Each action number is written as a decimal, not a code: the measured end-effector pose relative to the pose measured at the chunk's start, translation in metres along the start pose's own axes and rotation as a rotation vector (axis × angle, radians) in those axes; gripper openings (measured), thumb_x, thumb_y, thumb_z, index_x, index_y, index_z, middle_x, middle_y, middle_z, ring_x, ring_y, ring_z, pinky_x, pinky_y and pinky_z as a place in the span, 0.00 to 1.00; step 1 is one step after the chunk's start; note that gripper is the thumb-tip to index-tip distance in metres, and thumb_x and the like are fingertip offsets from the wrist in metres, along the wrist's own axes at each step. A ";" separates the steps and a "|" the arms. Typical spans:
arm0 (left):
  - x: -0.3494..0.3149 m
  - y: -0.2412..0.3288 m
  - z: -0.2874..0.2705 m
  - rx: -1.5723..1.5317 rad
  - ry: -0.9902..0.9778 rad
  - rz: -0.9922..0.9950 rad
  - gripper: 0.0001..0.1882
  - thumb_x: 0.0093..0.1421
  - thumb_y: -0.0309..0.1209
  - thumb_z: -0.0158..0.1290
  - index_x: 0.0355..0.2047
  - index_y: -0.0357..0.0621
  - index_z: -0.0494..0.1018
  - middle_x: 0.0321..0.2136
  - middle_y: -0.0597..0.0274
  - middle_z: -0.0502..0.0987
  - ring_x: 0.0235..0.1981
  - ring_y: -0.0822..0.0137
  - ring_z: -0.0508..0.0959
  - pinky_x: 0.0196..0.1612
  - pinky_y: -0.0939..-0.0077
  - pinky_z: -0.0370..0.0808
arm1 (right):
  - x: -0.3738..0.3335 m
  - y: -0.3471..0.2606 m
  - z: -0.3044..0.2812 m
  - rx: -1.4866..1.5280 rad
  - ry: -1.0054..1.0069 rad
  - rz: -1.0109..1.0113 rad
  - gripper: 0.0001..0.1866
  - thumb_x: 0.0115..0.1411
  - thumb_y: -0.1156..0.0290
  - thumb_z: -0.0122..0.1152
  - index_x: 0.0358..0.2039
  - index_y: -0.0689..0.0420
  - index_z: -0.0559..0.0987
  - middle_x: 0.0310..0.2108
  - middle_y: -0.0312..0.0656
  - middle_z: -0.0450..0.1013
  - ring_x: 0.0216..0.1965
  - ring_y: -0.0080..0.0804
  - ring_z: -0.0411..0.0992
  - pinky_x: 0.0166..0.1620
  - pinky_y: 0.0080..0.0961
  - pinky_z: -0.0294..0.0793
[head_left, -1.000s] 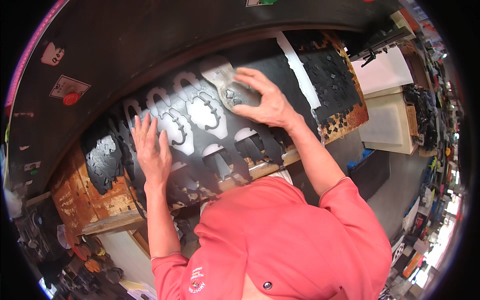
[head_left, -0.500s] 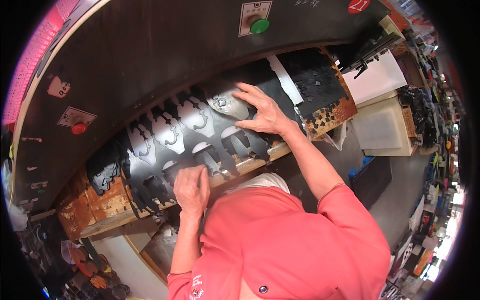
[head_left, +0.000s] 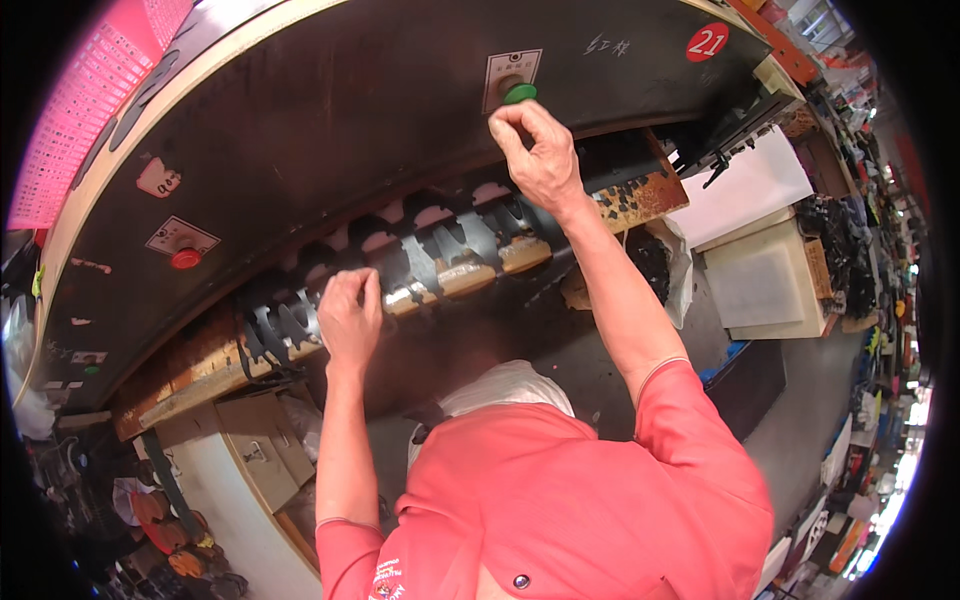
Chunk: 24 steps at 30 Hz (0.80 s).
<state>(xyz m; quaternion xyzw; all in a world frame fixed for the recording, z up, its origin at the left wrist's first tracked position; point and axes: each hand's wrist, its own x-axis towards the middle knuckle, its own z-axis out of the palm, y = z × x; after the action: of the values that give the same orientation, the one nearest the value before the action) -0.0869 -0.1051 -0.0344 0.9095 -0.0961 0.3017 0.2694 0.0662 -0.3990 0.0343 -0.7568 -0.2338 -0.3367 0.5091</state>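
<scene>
My right hand is raised to the dark front panel of the machine. Its fingers are curled, with thumb and forefinger bent toward each other just below a green push button; whether they touch it I cannot tell. Nothing shows in that hand. My left hand is closed beside the near edge of a black sheet full of cut-outs, and its fingertips hide whatever they may hold. The sheet lies on a worn wooden board, its strips draping over the front edge. The panel overhangs the sheet's far part.
A red button sits on the panel's left. At the upper left is a pink basket. Pale boxes and a white sheet stand at the right. A plastic bag hangs below the board's right end.
My right hand has left the pale metal piece on the sheet and risen to the green button. My left hand has shifted slightly up and left. The panel now covers more of the sheet, hiding that piece.
</scene>
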 end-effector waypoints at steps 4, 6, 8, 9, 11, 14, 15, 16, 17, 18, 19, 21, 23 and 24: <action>0.000 0.002 0.002 0.000 0.030 -0.033 0.03 0.65 0.26 0.63 0.36 0.40 0.81 0.31 0.54 0.82 0.34 0.51 0.81 0.40 0.58 0.78 | -0.074 0.004 -0.005 -0.001 -0.038 0.173 0.04 0.67 0.75 0.67 0.36 0.63 0.83 0.28 0.39 0.79 0.28 0.23 0.75 0.34 0.25 0.74; -0.001 0.002 0.002 0.035 0.028 -0.042 0.03 0.65 0.26 0.63 0.36 0.40 0.81 0.32 0.54 0.82 0.35 0.51 0.81 0.40 0.58 0.78 | -0.102 0.006 0.000 -0.106 -0.098 0.123 0.02 0.64 0.76 0.67 0.34 0.60 0.83 0.29 0.43 0.80 0.32 0.37 0.78 0.37 0.32 0.77; -0.001 0.002 0.002 0.091 0.038 -0.008 0.04 0.65 0.27 0.63 0.37 0.40 0.81 0.32 0.54 0.82 0.36 0.51 0.82 0.41 0.58 0.78 | -0.118 0.008 0.007 -0.267 -0.237 0.014 0.01 0.62 0.73 0.67 0.33 0.55 0.83 0.30 0.43 0.80 0.35 0.48 0.79 0.40 0.40 0.76; -0.002 0.002 0.002 0.102 0.034 -0.005 0.04 0.65 0.27 0.63 0.37 0.40 0.81 0.32 0.54 0.82 0.36 0.51 0.82 0.41 0.58 0.78 | -0.120 0.011 0.009 -0.300 -0.221 -0.044 0.02 0.62 0.73 0.68 0.32 0.54 0.82 0.27 0.39 0.79 0.29 0.42 0.78 0.39 0.38 0.72; -0.003 0.001 0.002 0.120 0.044 -0.010 0.04 0.65 0.27 0.63 0.37 0.40 0.81 0.32 0.54 0.82 0.37 0.51 0.81 0.41 0.59 0.78 | -0.122 0.014 0.011 -0.258 -0.214 0.012 0.02 0.63 0.71 0.67 0.33 0.54 0.82 0.27 0.39 0.79 0.30 0.43 0.78 0.38 0.39 0.72; -0.003 0.001 0.003 0.112 0.041 -0.044 0.05 0.66 0.29 0.63 0.36 0.40 0.81 0.33 0.54 0.83 0.37 0.51 0.82 0.42 0.58 0.79 | -0.121 0.016 0.009 -0.262 -0.250 0.010 0.03 0.63 0.70 0.66 0.33 0.54 0.82 0.28 0.39 0.80 0.30 0.43 0.78 0.38 0.39 0.71; -0.003 0.001 0.003 0.100 0.043 -0.060 0.05 0.67 0.29 0.63 0.36 0.41 0.81 0.33 0.54 0.83 0.37 0.51 0.83 0.42 0.58 0.79 | -0.121 0.015 0.009 -0.265 -0.264 0.037 0.03 0.64 0.70 0.66 0.33 0.54 0.83 0.28 0.39 0.80 0.31 0.45 0.79 0.39 0.40 0.72; -0.003 0.001 0.003 0.094 0.047 -0.076 0.07 0.67 0.31 0.62 0.35 0.40 0.81 0.32 0.54 0.83 0.36 0.51 0.83 0.42 0.58 0.79 | -0.121 0.014 0.008 -0.266 -0.279 0.066 0.04 0.64 0.69 0.65 0.33 0.54 0.83 0.29 0.40 0.81 0.32 0.46 0.79 0.39 0.42 0.72; -0.003 0.001 0.003 0.093 0.033 -0.094 0.07 0.67 0.31 0.62 0.35 0.40 0.82 0.32 0.55 0.83 0.36 0.51 0.83 0.41 0.58 0.79 | -0.121 0.013 0.008 -0.270 -0.297 0.090 0.05 0.65 0.68 0.65 0.33 0.54 0.83 0.30 0.40 0.82 0.32 0.47 0.79 0.40 0.43 0.72; -0.003 0.001 0.003 0.088 0.030 -0.110 0.07 0.67 0.31 0.62 0.35 0.40 0.82 0.32 0.55 0.83 0.35 0.51 0.83 0.41 0.58 0.79 | -0.121 0.012 0.007 -0.261 -0.297 0.117 0.05 0.64 0.68 0.65 0.34 0.54 0.83 0.30 0.40 0.82 0.33 0.47 0.79 0.40 0.42 0.72; -0.003 0.001 0.002 0.079 0.028 -0.129 0.07 0.67 0.31 0.62 0.35 0.40 0.82 0.31 0.55 0.83 0.35 0.51 0.83 0.41 0.58 0.79 | -0.122 0.011 0.007 -0.254 -0.298 0.118 0.05 0.64 0.68 0.65 0.34 0.54 0.83 0.30 0.40 0.82 0.33 0.47 0.79 0.40 0.42 0.72; -0.004 0.001 0.001 0.049 0.004 -0.158 0.08 0.67 0.31 0.63 0.34 0.39 0.82 0.31 0.54 0.83 0.33 0.52 0.83 0.40 0.60 0.79 | -0.122 0.010 0.007 -0.244 -0.303 0.121 0.05 0.64 0.68 0.65 0.34 0.54 0.83 0.30 0.40 0.82 0.33 0.46 0.79 0.40 0.42 0.72; -0.005 0.002 0.000 0.034 -0.028 -0.207 0.08 0.67 0.31 0.63 0.34 0.38 0.82 0.31 0.54 0.83 0.33 0.52 0.83 0.40 0.61 0.79 | -0.123 0.012 0.005 -0.252 -0.312 0.108 0.04 0.64 0.69 0.65 0.34 0.54 0.83 0.29 0.40 0.81 0.32 0.46 0.79 0.41 0.41 0.72; -0.006 0.003 -0.001 0.034 -0.032 -0.210 0.08 0.66 0.31 0.63 0.34 0.38 0.82 0.31 0.54 0.83 0.33 0.52 0.83 0.39 0.61 0.79 | -0.124 0.013 0.004 -0.255 -0.319 0.103 0.03 0.64 0.70 0.65 0.34 0.54 0.83 0.29 0.40 0.81 0.32 0.46 0.79 0.41 0.40 0.72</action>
<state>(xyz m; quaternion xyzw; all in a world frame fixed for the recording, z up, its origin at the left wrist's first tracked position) -0.0929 -0.1070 -0.0361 0.9237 0.0006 0.2587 0.2826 -0.0061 -0.4012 -0.0670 -0.8697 -0.2279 -0.2131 0.3823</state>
